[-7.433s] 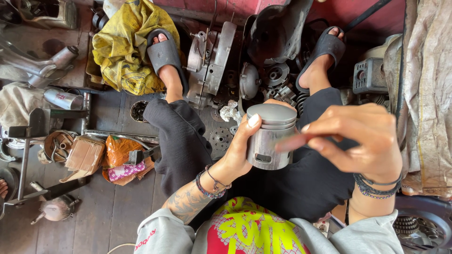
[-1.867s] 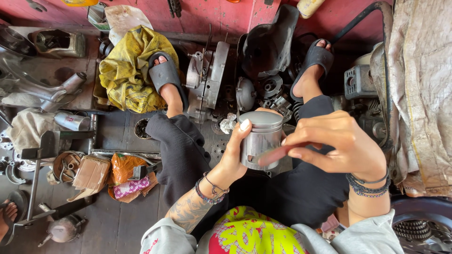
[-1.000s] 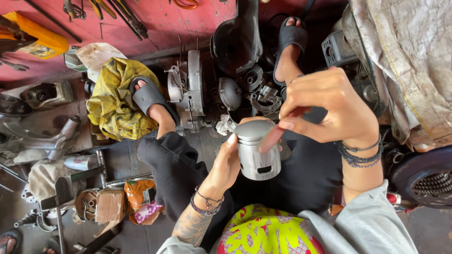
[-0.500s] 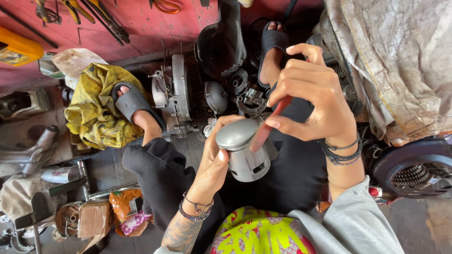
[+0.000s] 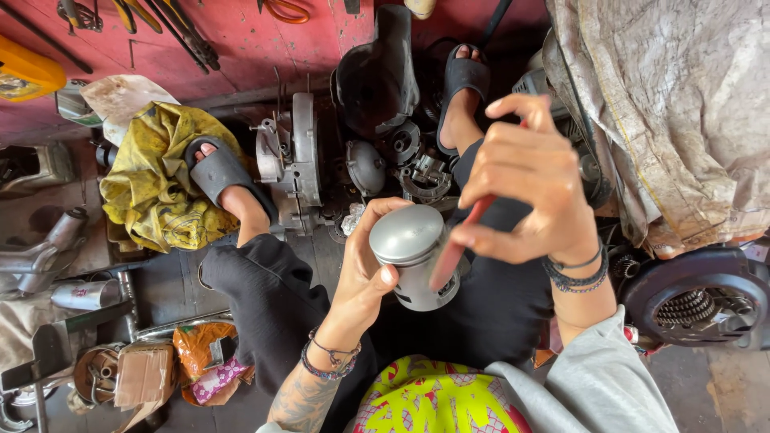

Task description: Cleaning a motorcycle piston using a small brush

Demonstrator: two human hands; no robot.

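Grey metal piston (image 5: pixel 413 256), cylindrical with a smooth domed crown, is held above the lap of a seated person, in front of the black trousers, well clear of the floor. It is gripped by the left hand (image 5: pixel 365 277), whose fingers are curled round the skirt with the thumb pressed against the side wall; the crown is tilted toward the camera. A slim red stick-like tool (image 5: pixel 457 244) is pinched in the right hand (image 5: pixel 529 192), fingers partly closed about its upper end, the little finger and ring finger spread loose. The lower tip of the tool is laid against the piston's side, just below the crown edge.

Step in hand, as judged: the side wall near the crown is being worked or scraped with the tool. The next move would call for a steady left grip and a small rotation of the piston so that a fresh part of the wall is presented.

Engine casings (image 5: pixel 293 156) and a yellow rag (image 5: pixel 156 184) are seen on the floor beyond the sandalled feet.
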